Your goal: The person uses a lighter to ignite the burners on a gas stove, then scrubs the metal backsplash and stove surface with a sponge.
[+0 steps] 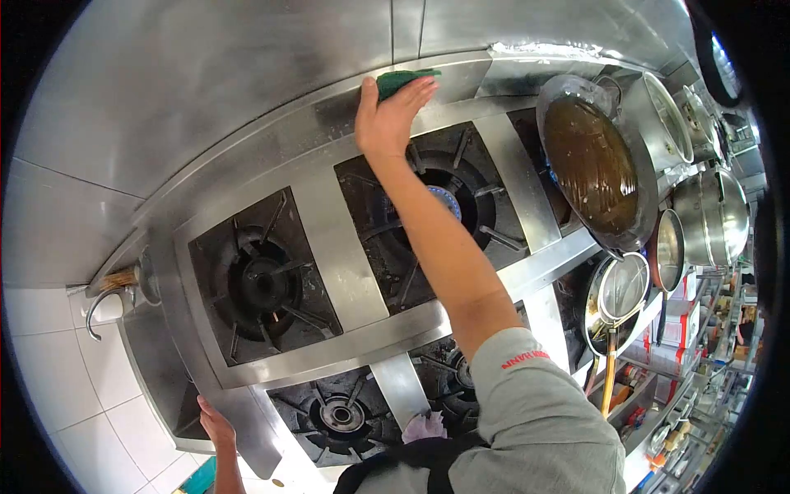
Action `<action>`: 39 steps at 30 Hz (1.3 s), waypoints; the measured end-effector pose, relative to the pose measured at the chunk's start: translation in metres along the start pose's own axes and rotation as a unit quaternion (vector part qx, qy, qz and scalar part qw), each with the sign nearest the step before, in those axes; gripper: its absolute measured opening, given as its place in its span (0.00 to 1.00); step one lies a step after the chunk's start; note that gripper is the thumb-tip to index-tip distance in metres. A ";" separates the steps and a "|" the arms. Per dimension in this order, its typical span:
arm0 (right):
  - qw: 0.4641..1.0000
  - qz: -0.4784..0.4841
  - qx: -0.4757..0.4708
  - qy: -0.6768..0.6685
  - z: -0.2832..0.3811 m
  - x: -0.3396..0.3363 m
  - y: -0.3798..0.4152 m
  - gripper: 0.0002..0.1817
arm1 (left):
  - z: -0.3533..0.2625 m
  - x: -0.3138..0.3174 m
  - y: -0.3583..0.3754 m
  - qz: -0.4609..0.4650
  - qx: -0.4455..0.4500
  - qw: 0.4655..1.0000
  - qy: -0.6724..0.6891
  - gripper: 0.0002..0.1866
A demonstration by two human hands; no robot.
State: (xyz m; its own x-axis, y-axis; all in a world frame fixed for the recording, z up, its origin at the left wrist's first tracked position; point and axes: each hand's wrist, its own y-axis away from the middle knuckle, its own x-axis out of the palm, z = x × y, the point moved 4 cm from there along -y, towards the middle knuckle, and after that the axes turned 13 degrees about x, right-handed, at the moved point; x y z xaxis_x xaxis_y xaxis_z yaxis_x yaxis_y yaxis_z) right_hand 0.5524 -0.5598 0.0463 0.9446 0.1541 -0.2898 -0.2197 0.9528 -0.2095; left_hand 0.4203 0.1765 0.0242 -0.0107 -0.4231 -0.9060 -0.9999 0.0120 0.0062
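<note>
My right hand (389, 118) reaches across the stove (329, 239) to the steel ledge at its back. Under its fingers is a green scouring pad (403, 81), pressed against the ledge. The arm passes over the middle back burner (436, 202), where a ring of blue flame shows. Low on the left, my left hand (217, 425) is beside the steel side edge of the stove, its fingers stretched out and holding nothing that I can see. A crumpled pinkish cloth (425, 427) lies by the front burners.
On the right, a large wok (592, 165) of brown liquid sits on a burner. Steel pots (662, 123) and a pan with a wooden-handled strainer (623, 288) stand near it. A curved faucet (93, 321) is at the left. Shelves of goods fill the far right.
</note>
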 end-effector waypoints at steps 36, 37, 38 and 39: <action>0.905 0.279 0.285 -0.147 0.098 0.113 0.210 0.75 | -0.007 -0.007 0.004 0.009 -0.016 1.000 -0.017 0.50; 0.937 0.233 0.233 -0.117 0.082 0.091 0.182 0.72 | -0.020 -0.011 0.005 -0.001 -0.004 0.999 -0.034 0.49; 0.953 0.182 0.198 -0.138 0.065 0.070 0.149 0.64 | -0.017 -0.008 0.005 -0.003 -0.011 1.000 -0.025 0.49; 0.958 0.150 0.129 -0.207 0.028 0.067 0.103 0.55 | -0.012 -0.006 0.005 0.009 -0.010 1.000 -0.014 0.48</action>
State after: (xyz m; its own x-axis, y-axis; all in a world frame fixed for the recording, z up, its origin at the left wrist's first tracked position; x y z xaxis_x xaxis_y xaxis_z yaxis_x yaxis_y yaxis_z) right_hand 0.6004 -0.4440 0.0318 0.8755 0.4714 0.1064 -0.4800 0.8737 0.0788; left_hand 0.4155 0.1685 0.0347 -0.0278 -0.3978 -0.9170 -0.9996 0.0012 0.0298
